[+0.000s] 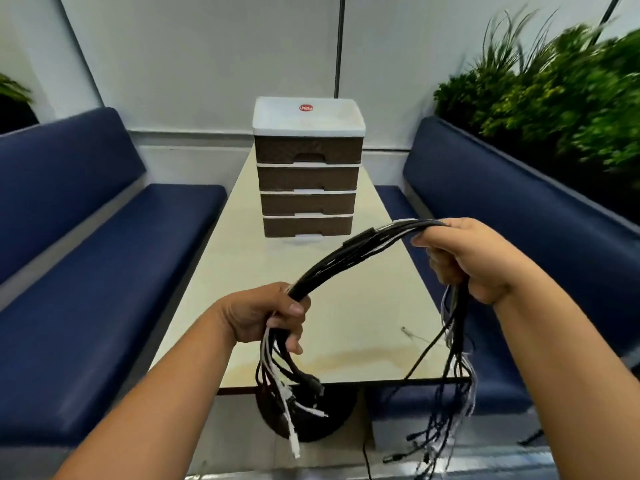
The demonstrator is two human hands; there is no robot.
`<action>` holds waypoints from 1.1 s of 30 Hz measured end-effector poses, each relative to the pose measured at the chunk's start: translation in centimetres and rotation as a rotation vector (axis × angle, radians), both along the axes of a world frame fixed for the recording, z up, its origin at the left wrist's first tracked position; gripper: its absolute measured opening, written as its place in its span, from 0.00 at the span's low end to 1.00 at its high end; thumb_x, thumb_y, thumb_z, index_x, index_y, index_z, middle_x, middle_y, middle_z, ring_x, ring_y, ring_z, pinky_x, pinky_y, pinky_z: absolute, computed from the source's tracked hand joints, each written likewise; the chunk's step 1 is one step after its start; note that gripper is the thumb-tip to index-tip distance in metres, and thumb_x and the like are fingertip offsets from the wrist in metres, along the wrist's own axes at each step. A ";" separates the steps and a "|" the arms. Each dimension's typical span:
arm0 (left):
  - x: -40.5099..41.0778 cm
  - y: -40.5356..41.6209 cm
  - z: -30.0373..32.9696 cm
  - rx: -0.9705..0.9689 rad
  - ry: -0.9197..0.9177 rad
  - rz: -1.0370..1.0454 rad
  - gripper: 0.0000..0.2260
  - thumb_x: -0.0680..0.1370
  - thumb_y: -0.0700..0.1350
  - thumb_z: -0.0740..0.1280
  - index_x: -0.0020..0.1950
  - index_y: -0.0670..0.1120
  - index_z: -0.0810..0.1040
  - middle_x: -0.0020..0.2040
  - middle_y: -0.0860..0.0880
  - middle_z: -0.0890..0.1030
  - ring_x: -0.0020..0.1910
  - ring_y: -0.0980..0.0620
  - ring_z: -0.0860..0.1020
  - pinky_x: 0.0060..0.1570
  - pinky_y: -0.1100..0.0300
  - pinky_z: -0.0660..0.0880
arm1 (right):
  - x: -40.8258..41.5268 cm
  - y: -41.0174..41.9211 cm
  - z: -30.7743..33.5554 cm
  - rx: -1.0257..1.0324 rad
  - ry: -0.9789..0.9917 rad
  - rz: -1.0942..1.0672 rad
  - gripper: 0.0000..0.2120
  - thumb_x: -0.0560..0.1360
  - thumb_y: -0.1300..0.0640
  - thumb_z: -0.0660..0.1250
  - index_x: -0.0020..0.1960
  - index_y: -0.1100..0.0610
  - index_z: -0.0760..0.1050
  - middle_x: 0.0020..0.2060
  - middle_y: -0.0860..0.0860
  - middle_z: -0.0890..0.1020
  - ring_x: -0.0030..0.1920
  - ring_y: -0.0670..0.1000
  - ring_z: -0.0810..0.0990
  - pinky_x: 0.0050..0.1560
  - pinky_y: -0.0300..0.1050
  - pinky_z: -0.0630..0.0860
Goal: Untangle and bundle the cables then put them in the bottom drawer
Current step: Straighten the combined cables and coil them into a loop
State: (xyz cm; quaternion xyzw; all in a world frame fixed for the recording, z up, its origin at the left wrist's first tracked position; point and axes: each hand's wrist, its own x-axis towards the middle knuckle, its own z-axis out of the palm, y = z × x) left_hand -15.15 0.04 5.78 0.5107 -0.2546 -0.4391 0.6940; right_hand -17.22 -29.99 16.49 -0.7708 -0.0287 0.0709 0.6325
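- Now, from the head camera, the left hand [268,313] has its fingers curled round a bunch of black and white cables [349,252].
- Up and to the right of it, the right hand [469,259] grips the same bunch, which arches between the two.
- Loose ends hang below each hand.
- Beyond both hands, a drawer unit [308,178] stands on the table [363,306], its bottom drawer [307,226] closed.

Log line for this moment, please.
left hand and right hand grip cables | ends dangling | bottom drawer closed
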 end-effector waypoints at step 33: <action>0.2 -7.2 17.6 0.202 -0.027 0.312 0.14 0.75 0.51 0.65 0.31 0.50 0.67 0.22 0.57 0.59 0.18 0.61 0.56 0.18 0.70 0.55 | 1.9 2.7 -2.3 0.122 -0.204 0.301 0.08 0.75 0.60 0.71 0.40 0.59 0.74 0.27 0.56 0.76 0.33 0.59 0.79 0.46 0.54 0.78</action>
